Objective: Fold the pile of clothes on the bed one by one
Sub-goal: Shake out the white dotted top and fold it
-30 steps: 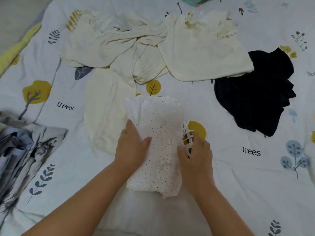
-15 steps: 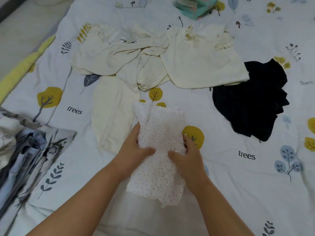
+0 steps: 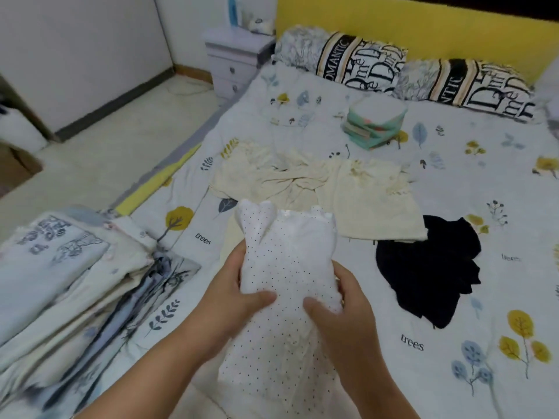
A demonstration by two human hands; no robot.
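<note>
White dotted garment [image 3: 287,276], folded, is gripped on both sides by the left hand [image 3: 233,291] and right hand [image 3: 341,300], lifted above the bed [image 3: 453,297]; cream clothes [image 3: 317,189] are seen at 12 o'clock, a black garment [image 3: 429,267] at 3 o'clock.

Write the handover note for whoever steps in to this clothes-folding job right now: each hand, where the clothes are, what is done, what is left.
Left hand and right hand: both grip the folded white dotted garment, lifted off the bed sheet.
Done: that garment looks folded; a stack of folded clothes sits at the left.
Left: set it down, then fold the cream clothes and the black garment, both still crumpled.
</note>
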